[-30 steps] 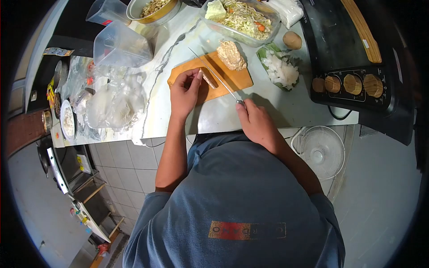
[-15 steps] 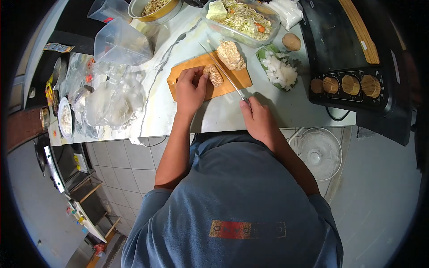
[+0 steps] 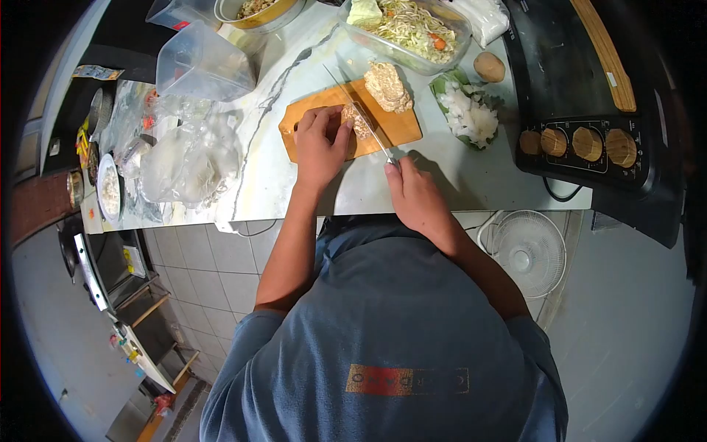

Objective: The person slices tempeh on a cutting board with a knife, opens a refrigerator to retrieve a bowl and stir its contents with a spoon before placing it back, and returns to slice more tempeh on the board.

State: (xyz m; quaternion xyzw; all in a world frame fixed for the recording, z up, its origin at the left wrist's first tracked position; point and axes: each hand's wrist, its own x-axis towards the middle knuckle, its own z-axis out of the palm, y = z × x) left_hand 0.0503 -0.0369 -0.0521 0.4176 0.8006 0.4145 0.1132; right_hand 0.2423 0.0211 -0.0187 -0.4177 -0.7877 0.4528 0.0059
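Observation:
A wooden cutting board (image 3: 401, 131) lies on the marble-patterned counter. My left hand (image 3: 322, 144) has its fingers pressed on a small tan piece with a grainy cut face (image 3: 359, 127). In my right hand (image 3: 412, 193) is the handle of a knife (image 3: 376, 135); its blade slants up and left across the board, over or against the small piece. A larger tan grainy block (image 3: 388, 87) rests on the board's upper right part, beyond the blade. To the right, chopped white pieces (image 3: 468, 112) lie on a green leaf.
A clear tub of shredded vegetables (image 3: 412, 33) and a brown round item (image 3: 489, 67) are behind the board. At right is a black appliance with wooden knobs (image 3: 588, 144). Plastic bags (image 3: 188, 166), a clear container (image 3: 202, 62) and a white bowl (image 3: 110, 188) are at left.
The small piece was first held on edge, then laid flat under my left fingers. The knife blade has moved left onto or over it, and my right hand shifted slightly left.

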